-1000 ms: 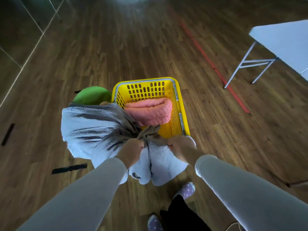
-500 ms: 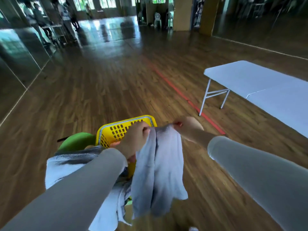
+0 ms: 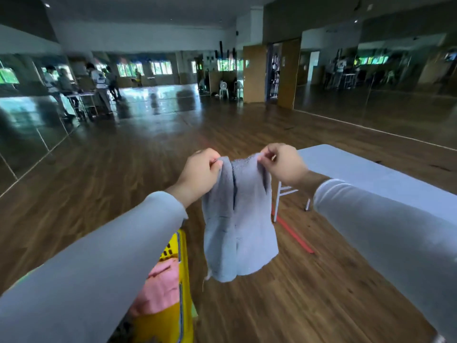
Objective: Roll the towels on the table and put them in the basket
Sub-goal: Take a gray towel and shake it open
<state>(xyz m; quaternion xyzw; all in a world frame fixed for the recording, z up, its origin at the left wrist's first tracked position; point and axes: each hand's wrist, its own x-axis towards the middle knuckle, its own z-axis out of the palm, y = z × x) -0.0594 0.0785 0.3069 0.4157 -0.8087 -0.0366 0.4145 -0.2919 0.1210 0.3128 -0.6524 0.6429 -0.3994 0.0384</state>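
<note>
The grey towel [image 3: 238, 219] hangs in the air in front of you. You hold it up by its top edge, and it droops in loose vertical folds with its lower hem free above the wooden floor [image 3: 309, 293]. It touches neither the table nor the basket.

Your left hand [image 3: 200, 173] pinches the upper left corner, fingers curled in and thumb pressed onto the cloth. Your right hand [image 3: 284, 164] pinches the upper right corner, thumb and forefinger closed on the edge and the other fingers curled beside them. Your hands are level with each other and close together, parted only by the short, slack span of towel between them. Both arms reach forward in pale grey sleeves [image 3: 383, 231], the forearms converging toward the towel.

Under your left forearm sits the yellow basket [image 3: 184, 268], partly hidden by the sleeve, with a pink towel [image 3: 162, 288] lying inside it. The grey towel hangs to the right of the basket's rim. The white table [image 3: 371, 174] stands on your right, behind your right hand and forearm, and one white leg [image 3: 278, 201] shows just beside the towel's right edge. A red strip [image 3: 294, 236] runs along the floor near that leg. Mirrored walls line the room, and blurred people stand by a far table at the left.
</note>
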